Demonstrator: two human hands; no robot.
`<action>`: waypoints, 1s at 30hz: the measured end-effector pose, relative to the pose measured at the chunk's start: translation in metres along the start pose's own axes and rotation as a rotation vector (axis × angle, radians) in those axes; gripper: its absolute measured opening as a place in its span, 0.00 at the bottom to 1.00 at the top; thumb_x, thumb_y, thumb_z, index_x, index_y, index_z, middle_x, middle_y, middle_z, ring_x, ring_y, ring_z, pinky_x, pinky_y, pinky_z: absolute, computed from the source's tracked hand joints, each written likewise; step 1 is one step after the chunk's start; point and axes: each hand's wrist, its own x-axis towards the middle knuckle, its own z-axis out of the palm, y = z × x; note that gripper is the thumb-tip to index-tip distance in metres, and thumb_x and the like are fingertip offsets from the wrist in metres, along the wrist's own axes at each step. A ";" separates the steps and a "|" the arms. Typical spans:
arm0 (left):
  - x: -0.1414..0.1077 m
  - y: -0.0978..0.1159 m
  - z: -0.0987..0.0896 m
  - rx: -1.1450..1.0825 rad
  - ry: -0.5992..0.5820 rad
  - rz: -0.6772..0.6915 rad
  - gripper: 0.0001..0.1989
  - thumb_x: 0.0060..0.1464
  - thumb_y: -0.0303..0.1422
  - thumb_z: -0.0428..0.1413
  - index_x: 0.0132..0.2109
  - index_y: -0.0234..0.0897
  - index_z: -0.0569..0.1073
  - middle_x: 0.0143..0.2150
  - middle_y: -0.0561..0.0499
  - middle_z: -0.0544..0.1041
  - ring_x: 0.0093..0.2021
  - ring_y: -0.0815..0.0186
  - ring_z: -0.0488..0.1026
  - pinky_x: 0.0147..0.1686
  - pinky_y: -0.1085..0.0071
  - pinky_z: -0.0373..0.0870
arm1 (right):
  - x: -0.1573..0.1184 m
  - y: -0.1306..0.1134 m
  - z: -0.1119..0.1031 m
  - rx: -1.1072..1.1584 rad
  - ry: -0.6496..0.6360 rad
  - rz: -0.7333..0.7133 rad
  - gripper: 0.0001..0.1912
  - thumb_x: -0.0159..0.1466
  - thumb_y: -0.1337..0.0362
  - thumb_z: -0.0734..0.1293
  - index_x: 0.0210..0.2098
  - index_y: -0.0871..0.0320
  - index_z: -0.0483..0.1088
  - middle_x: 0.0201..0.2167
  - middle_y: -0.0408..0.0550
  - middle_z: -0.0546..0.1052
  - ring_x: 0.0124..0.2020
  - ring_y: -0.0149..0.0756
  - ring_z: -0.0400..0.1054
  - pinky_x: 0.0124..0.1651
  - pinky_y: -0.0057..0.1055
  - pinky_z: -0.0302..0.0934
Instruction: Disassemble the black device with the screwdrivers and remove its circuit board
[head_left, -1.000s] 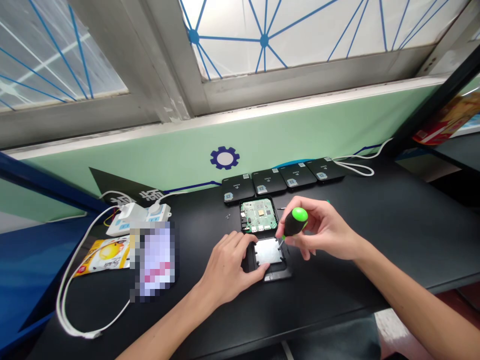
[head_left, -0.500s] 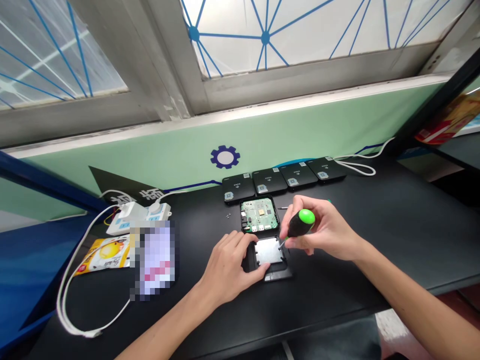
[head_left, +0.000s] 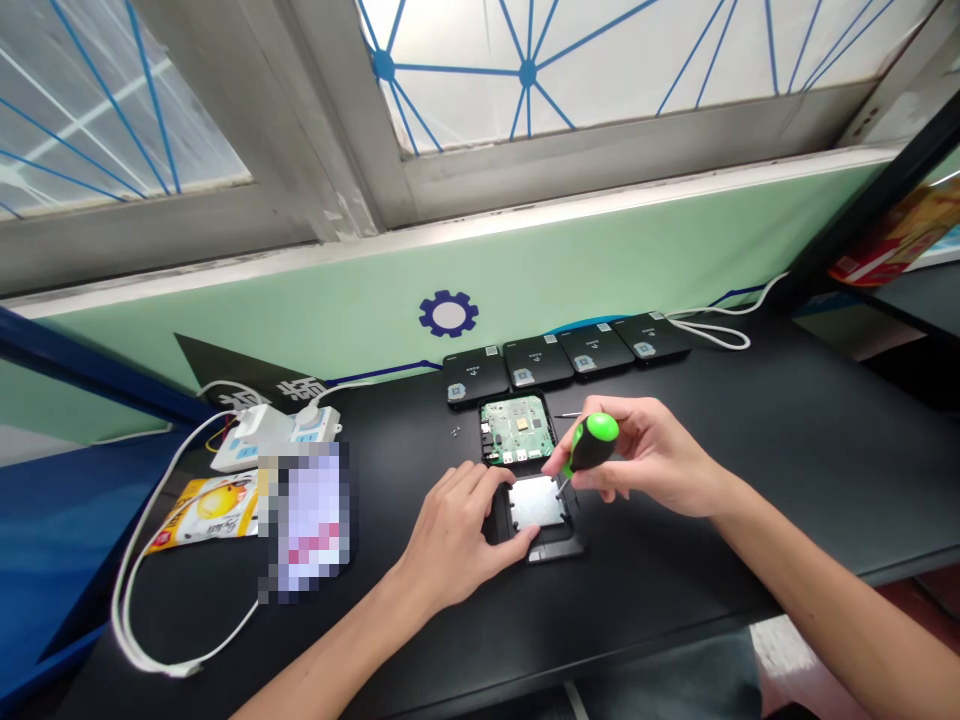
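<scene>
Well, your black table (head_left: 795, 450) runs along a green wall with a blue gear sign (head_left: 448, 314) on it. Four black boxes (head_left: 559, 350) sit in a row at the back, and their small white labels are too tiny to read. Just in front lies an open black case (head_left: 517, 405) showing a green circuit board (head_left: 516, 428). Nearer you is a flat black frame (head_left: 559, 548) holding a shiny metal plate (head_left: 535, 502). Your left hand (head_left: 457, 535) lies open, spread on the frame. Your right hand (head_left: 645, 455) curls tight around a screwdriver (head_left: 592, 442) with a green and black handle, its thin tip right at the plate's edge.
</scene>
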 end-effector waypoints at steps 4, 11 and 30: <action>-0.001 0.000 0.000 0.010 -0.009 -0.001 0.19 0.60 0.39 0.73 0.54 0.41 0.78 0.36 0.53 0.77 0.36 0.57 0.75 0.37 0.61 0.68 | -0.002 -0.003 -0.002 -0.044 -0.065 0.037 0.13 0.65 0.60 0.85 0.43 0.60 0.84 0.45 0.56 0.91 0.24 0.30 0.77 0.21 0.23 0.68; -0.001 -0.001 0.001 0.002 0.001 -0.001 0.18 0.61 0.39 0.72 0.54 0.42 0.78 0.36 0.53 0.77 0.36 0.57 0.75 0.36 0.61 0.68 | -0.003 0.002 0.000 -0.006 -0.060 -0.028 0.13 0.65 0.62 0.85 0.44 0.59 0.82 0.43 0.53 0.89 0.21 0.29 0.77 0.17 0.22 0.67; -0.001 -0.001 0.002 -0.002 -0.006 -0.004 0.19 0.61 0.39 0.73 0.54 0.41 0.77 0.36 0.53 0.77 0.37 0.56 0.75 0.37 0.61 0.68 | 0.003 0.004 0.007 0.065 0.056 -0.032 0.28 0.55 0.65 0.90 0.34 0.54 0.67 0.34 0.47 0.88 0.21 0.28 0.72 0.19 0.22 0.69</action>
